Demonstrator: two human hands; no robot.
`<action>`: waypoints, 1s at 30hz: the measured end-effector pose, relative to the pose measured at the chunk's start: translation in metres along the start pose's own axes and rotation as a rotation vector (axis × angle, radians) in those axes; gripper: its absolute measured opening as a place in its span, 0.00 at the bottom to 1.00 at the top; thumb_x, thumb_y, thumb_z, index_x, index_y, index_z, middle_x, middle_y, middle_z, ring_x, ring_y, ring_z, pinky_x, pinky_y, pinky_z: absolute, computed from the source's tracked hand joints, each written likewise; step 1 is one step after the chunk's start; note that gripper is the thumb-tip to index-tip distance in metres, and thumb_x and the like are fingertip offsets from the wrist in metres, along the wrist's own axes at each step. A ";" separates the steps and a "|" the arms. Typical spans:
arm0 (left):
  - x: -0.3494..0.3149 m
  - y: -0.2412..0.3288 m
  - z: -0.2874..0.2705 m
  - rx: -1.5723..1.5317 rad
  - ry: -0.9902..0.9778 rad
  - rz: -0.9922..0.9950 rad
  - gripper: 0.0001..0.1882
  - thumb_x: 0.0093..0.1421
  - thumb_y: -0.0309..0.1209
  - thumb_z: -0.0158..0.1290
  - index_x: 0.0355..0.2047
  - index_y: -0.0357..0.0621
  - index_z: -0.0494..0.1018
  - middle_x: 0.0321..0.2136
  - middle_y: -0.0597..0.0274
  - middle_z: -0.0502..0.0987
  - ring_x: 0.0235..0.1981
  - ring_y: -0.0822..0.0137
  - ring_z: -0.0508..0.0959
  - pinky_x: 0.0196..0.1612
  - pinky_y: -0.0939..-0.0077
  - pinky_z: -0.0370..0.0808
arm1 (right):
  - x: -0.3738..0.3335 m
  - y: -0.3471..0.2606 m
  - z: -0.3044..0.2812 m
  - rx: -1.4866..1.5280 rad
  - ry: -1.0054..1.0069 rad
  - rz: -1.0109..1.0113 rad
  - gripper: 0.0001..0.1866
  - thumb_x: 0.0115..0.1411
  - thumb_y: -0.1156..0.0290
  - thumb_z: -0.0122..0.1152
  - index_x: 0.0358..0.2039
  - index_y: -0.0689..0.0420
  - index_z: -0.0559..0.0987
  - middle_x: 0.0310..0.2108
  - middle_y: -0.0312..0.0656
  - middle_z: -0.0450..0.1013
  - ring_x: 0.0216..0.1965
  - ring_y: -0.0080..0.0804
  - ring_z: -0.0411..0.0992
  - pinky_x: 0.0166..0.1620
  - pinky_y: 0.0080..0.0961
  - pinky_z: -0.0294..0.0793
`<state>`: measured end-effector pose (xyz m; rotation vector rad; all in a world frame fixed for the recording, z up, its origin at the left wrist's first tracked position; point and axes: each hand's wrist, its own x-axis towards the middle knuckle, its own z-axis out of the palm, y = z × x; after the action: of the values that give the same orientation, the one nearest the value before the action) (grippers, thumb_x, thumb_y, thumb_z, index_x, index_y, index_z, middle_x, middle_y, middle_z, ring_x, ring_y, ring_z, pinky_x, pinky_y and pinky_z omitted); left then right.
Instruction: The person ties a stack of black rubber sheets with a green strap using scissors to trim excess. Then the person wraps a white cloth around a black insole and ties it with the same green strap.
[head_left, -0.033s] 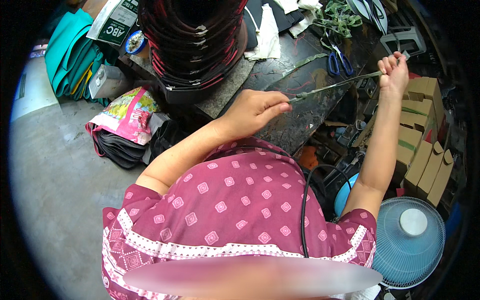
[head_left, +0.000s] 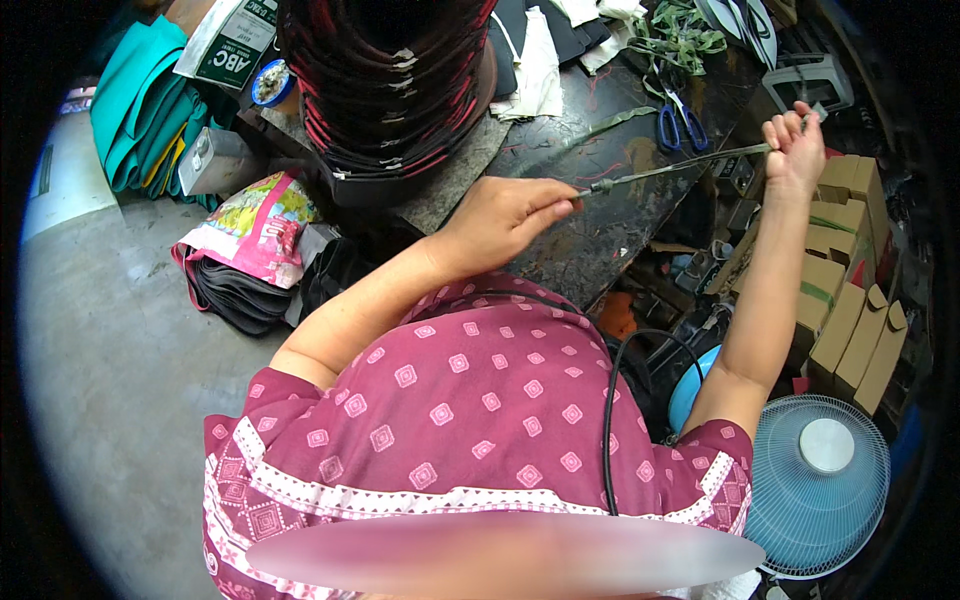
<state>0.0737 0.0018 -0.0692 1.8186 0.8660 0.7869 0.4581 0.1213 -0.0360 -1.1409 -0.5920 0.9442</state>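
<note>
A thin grey-green cloth strip (head_left: 690, 165), knotted near its left part, is stretched taut between my hands above the dark worktable. My left hand (head_left: 515, 220) pinches its end beside the knot, thumb and fingers pressed together. Higher up at the right, my right hand (head_left: 797, 150) is closed round the other end, and a short tail of cloth sticks out past the fingers. Another green strip (head_left: 610, 125) lies on the table behind. Blue-handled scissors (head_left: 682, 128) rest open close to it, and a heap of green strips (head_left: 680, 38) sits farther back.
A tall stack of black and red curved pieces (head_left: 395, 110) stands at the table's left. White cloth scraps (head_left: 540, 70) lie behind. Cardboard boxes (head_left: 825, 280) and a blue fan (head_left: 820, 490) are on my right. A pink bag (head_left: 255, 230) and folded teal cloth (head_left: 140, 110) are left. A black cable (head_left: 610, 420) crosses my front.
My right hand has shifted slightly to the right with its end of the cloth strip. My left hand has barely moved, and the strip stays taut.
</note>
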 end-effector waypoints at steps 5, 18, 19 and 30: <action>-0.006 -0.038 -0.014 0.344 -0.048 -0.043 0.10 0.62 0.30 0.53 0.44 0.45 0.77 0.35 0.55 0.79 0.43 0.51 0.77 0.44 0.63 0.74 | 0.012 -0.060 -0.016 -0.056 0.016 -0.222 0.21 0.74 0.58 0.33 0.42 0.62 0.71 0.17 0.31 0.48 0.17 0.21 0.45 0.22 0.24 0.49; 0.038 0.008 -0.010 -0.612 0.057 -0.296 0.22 0.68 0.36 0.50 0.57 0.36 0.69 0.40 0.63 0.76 0.41 0.74 0.74 0.44 0.78 0.72 | -0.155 0.027 0.091 -0.552 -0.827 0.151 0.15 0.67 0.63 0.58 0.26 0.58 0.78 0.21 0.25 0.66 0.22 0.12 0.58 0.25 0.15 0.56; 0.042 0.009 -0.010 -0.738 0.121 -0.247 0.18 0.69 0.34 0.49 0.54 0.36 0.71 0.36 0.66 0.77 0.34 0.78 0.74 0.38 0.83 0.72 | -0.156 0.030 0.092 -0.608 -0.805 0.185 0.16 0.67 0.63 0.58 0.25 0.58 0.78 0.19 0.25 0.64 0.22 0.12 0.58 0.26 0.15 0.56; 0.042 0.010 -0.024 -0.955 0.425 -0.330 0.13 0.68 0.33 0.51 0.44 0.35 0.76 0.32 0.65 0.77 0.29 0.77 0.75 0.32 0.82 0.73 | -0.151 0.032 0.081 -0.882 -0.970 -0.044 0.11 0.66 0.68 0.57 0.31 0.63 0.80 0.20 0.29 0.63 0.22 0.15 0.58 0.25 0.17 0.56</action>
<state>0.0793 0.0443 -0.0458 0.6629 0.8130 1.1301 0.3071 0.0348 -0.0298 -1.3622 -1.9497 1.2179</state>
